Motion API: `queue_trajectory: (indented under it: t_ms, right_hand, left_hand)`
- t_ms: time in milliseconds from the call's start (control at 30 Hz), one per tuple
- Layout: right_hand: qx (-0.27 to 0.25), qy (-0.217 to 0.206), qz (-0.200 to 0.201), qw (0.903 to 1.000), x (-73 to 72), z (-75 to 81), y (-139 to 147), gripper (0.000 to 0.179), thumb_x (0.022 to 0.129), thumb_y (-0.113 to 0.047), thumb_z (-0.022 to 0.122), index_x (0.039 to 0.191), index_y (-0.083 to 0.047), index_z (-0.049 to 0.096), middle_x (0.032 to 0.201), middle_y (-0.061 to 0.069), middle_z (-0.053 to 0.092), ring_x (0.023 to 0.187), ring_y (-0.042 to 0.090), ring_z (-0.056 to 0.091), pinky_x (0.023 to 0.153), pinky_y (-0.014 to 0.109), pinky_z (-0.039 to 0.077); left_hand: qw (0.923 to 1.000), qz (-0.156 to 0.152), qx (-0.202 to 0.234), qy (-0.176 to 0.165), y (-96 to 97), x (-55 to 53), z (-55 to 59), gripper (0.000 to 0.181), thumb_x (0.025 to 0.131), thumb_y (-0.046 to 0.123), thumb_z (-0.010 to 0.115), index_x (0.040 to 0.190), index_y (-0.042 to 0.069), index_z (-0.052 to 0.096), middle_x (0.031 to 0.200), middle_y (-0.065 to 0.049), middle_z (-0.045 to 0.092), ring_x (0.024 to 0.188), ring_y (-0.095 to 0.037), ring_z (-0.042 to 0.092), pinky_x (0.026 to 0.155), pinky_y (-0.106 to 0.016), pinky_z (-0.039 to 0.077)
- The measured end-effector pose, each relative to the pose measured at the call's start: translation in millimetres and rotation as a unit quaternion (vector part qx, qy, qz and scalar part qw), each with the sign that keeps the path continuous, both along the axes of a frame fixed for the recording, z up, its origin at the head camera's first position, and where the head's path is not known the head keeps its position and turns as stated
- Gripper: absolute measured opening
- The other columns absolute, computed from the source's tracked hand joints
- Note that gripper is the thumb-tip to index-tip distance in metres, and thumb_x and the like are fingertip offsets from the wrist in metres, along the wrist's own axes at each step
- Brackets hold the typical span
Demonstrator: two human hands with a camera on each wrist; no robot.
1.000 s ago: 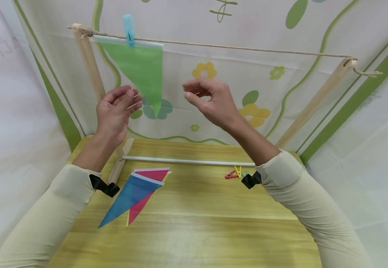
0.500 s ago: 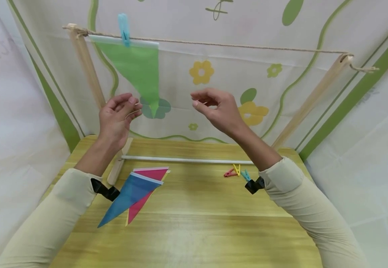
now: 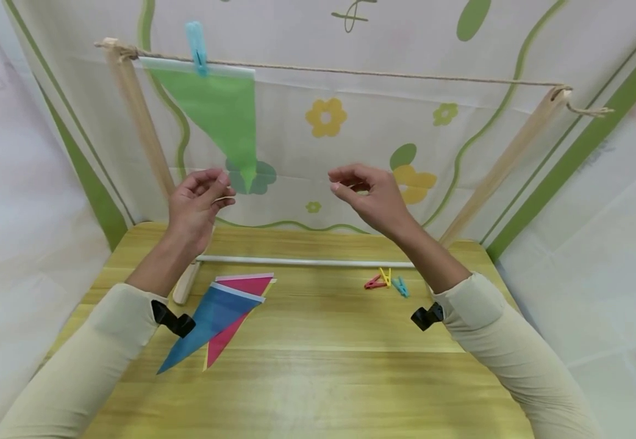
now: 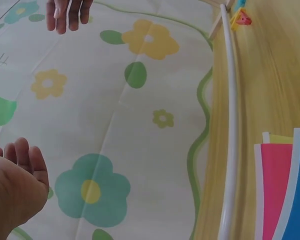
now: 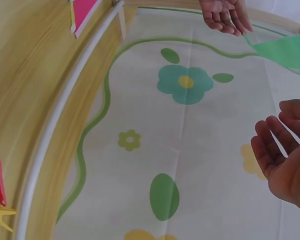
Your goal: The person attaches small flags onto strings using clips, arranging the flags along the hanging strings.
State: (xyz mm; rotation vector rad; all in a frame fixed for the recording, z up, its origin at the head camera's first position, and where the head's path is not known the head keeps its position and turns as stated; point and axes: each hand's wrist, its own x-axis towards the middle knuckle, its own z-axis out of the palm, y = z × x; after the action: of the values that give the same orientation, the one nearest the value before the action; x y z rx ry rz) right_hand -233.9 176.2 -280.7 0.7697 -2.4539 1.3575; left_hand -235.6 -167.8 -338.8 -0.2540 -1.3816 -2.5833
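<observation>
My left hand (image 3: 194, 204) hangs in the air with loosely bent fingers, just below and left of a green pennant (image 3: 224, 110). Nothing is in it. Level with it on the right, my right hand (image 3: 369, 195) is also bare, its fingers loosely curved. The pennant hangs from a twine (image 3: 383, 74), fixed by a light blue clothespin (image 3: 197, 49) near the left post. On the table lie a blue pennant (image 3: 219, 311) and a pink pennant (image 3: 249, 283), with a yellow edge showing beneath. Red (image 3: 374, 282), yellow (image 3: 386, 277) and blue clothespins (image 3: 400, 287) lie together at right.
Two wooden posts, the left post (image 3: 139, 116) and the right post (image 3: 507, 164), hold the twine. A white rod (image 3: 307, 263) joins their feet across the wooden table (image 3: 318, 366). Behind stands a flower-printed cloth (image 3: 296, 164).
Both hands have come down, and the right hand has moved right, away from the left. The blue clothespin on the table has come fully into view. The hung pennant stays clipped.
</observation>
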Motion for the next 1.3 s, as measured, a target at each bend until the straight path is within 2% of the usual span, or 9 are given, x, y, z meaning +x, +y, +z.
queue_trajectory:
  t_ms: [200,500,1067,1300]
  right_hand:
    - [0.006,-0.013,-0.009,0.9999,0.3,-13.1,13.7,0.025,0.111,-0.019,0.075,0.132,-0.008,0.082,0.129,0.015,0.083,0.110,0.024,0.077,0.094,0.026,0.061]
    - [0.031,-0.046,-0.019,0.9983,1.9,-31.8,26.6,0.026,0.112,-0.027,0.074,0.133,-0.013,0.082,0.128,0.009,0.083,0.112,0.024,0.075,0.095,0.028,0.060]
    - [0.033,-0.056,-0.029,0.9975,4.8,-48.1,45.2,0.026,0.112,-0.025,0.075,0.133,-0.013,0.082,0.129,0.011,0.083,0.111,0.025,0.077,0.087,0.019,0.059]
    - [0.044,-0.069,-0.034,0.9960,4.7,-58.3,52.9,0.026,0.113,-0.028,0.074,0.133,-0.013,0.082,0.129,0.011,0.083,0.111,0.027,0.077,0.086,0.019,0.059]
  left_hand:
    - [0.9995,-0.006,-0.031,0.002,1.1,0.5,-6.9,0.011,0.102,0.012,0.083,0.112,0.011,0.079,0.094,0.001,0.081,0.084,-0.013,0.079,0.080,-0.026,0.067]
    - [0.9982,-0.019,-0.055,-0.017,-5.0,5.4,-16.4,0.012,0.104,0.011,0.081,0.114,0.008,0.078,0.095,0.001,0.080,0.084,-0.013,0.076,0.080,-0.024,0.066]
    - [0.9953,-0.034,-0.080,-0.043,-4.4,8.2,-31.8,0.006,0.109,0.010,0.074,0.111,0.012,0.079,0.097,0.003,0.080,0.085,-0.012,0.076,0.083,-0.025,0.067]
    - [0.9949,-0.034,-0.084,-0.046,-5.3,8.8,-33.7,0.006,0.109,0.012,0.074,0.111,0.013,0.080,0.097,0.003,0.081,0.086,-0.012,0.077,0.083,-0.024,0.067]
